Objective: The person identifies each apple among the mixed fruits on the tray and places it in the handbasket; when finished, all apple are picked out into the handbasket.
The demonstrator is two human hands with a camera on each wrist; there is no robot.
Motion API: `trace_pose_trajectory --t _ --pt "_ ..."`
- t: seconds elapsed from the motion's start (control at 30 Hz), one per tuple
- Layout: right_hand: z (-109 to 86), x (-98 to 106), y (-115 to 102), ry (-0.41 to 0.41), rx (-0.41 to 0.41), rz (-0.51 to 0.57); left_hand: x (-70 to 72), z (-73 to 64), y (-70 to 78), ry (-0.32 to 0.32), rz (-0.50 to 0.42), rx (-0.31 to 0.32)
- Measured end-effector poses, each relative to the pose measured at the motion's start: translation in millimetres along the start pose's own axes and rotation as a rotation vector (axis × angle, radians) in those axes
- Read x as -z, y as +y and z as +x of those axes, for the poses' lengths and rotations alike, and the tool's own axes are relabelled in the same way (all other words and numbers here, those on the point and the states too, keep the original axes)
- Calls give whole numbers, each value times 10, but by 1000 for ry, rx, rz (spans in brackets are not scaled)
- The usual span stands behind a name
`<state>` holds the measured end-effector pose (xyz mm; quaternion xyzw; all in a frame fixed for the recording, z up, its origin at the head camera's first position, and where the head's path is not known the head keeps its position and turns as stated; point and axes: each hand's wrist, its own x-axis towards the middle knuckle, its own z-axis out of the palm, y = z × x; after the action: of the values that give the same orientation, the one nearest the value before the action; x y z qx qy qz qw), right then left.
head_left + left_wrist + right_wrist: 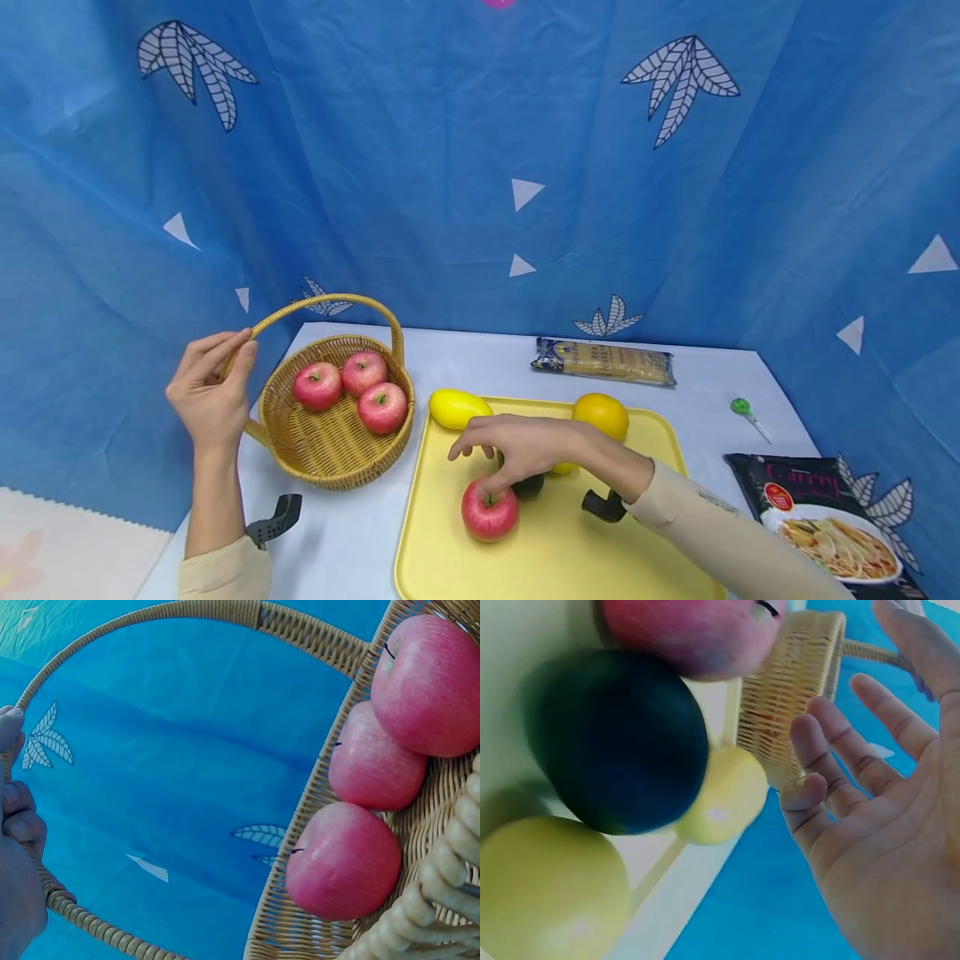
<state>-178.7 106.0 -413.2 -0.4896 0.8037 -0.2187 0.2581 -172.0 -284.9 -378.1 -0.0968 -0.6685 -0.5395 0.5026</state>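
Observation:
My left hand point(213, 387) grips the arched handle point(330, 297) of a wicker basket point(322, 467), its fingers curled round it. Three red apples point(345, 862) lie inside the basket. Over the yellow tray point(420, 533), my right hand point(528, 446) hovers with loosely bent, spread fingers and nothing in its palm. Below its thumb sits another red apple point(489, 518), which the thumb overlaps in the head view. Beside that apple is a dark green, avocado-like fruit point(622, 742), mostly hidden by the hand in the head view.
A yellow oval fruit point(459, 409) lies at the tray's far left corner, an orange point(602, 415) toward its far right. Behind the tray is a noodle packet point(607, 362). To the right are a green lollipop point(741, 407) and a black curry noodle bag point(825, 525).

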Motion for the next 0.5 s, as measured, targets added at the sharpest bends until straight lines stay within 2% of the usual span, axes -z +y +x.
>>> trace_pose_trajectory --t 0.2,0.5 --pt "-59 -109 -17 -24 -8 -17 3 -1 0 4 11 0" --pt "-101 -251 -23 -45 1 -137 17 -4 -37 -1 -3 1"
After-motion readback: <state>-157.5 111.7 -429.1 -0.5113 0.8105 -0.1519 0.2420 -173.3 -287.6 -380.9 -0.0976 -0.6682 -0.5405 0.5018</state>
